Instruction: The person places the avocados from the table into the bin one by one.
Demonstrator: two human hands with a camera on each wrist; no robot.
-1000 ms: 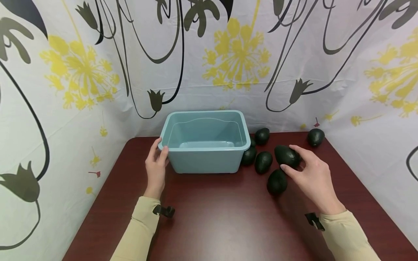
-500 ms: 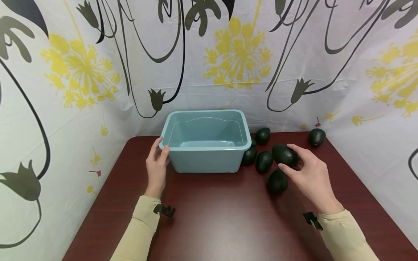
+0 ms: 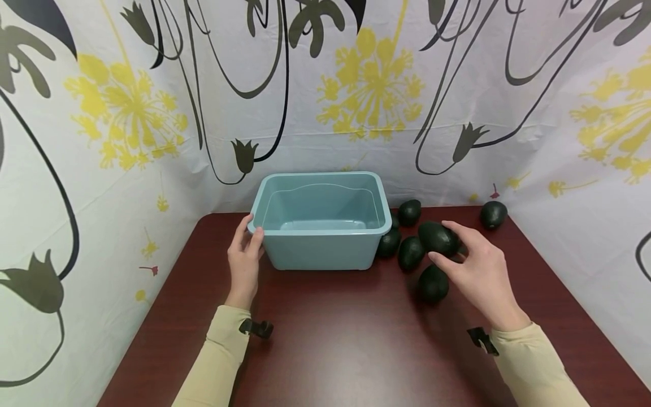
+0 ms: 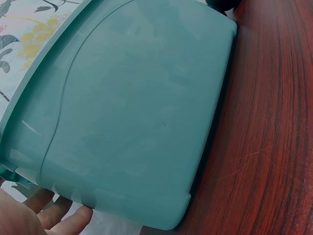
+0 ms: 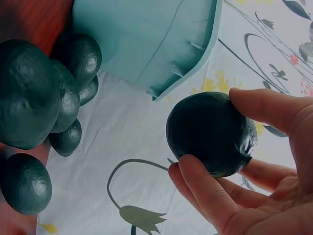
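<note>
Could lose the held avocado [image 3: 437, 238] through a slip on its glossy, rounded skin, or knock the loose avocados [image 3: 411, 254] near it by passing too low, setting one rolling across the table [image 3: 330, 333]. Might also shift the bin [image 3: 319, 251] by pulling on one corner alone. With the right hand [image 3: 480, 271], grasps that avocado between thumb and fingers, spread about as wide as the fruit, to the right of the bin and apart from it. With the left hand [image 3: 244, 265], holds the bin by the near left corner of its rim.
</note>
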